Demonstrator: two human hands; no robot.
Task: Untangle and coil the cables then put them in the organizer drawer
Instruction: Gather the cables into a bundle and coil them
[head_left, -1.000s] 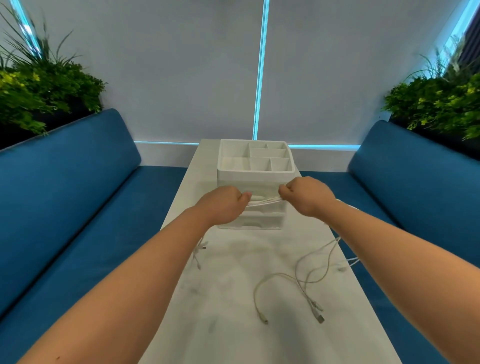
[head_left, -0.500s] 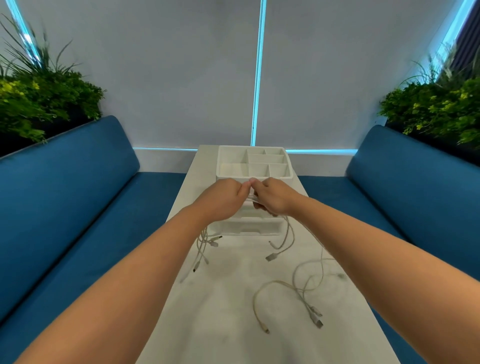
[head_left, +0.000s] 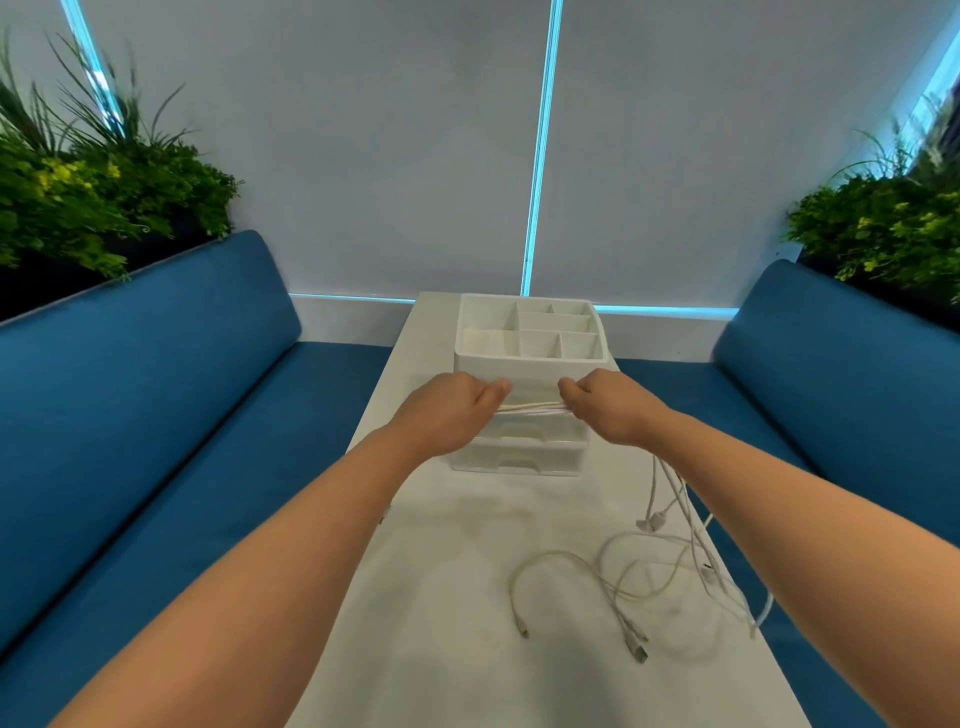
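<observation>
Currently your left hand (head_left: 448, 410) and right hand (head_left: 608, 406) pinch a bundle of thin white cables (head_left: 531, 408) taut before the white plastic drawer organizer (head_left: 530, 415). Treat them as light, limp and slippery; grip near the plugs trailing on the white tabletop (head_left: 441, 597).

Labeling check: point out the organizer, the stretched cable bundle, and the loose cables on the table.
organizer (head_left: 530, 358), head view, front rim of top tray.
stretched cable bundle (head_left: 535, 408), head view, midspan between both hands.
loose cables (head_left: 558, 557), head view, top of left loop.
</observation>
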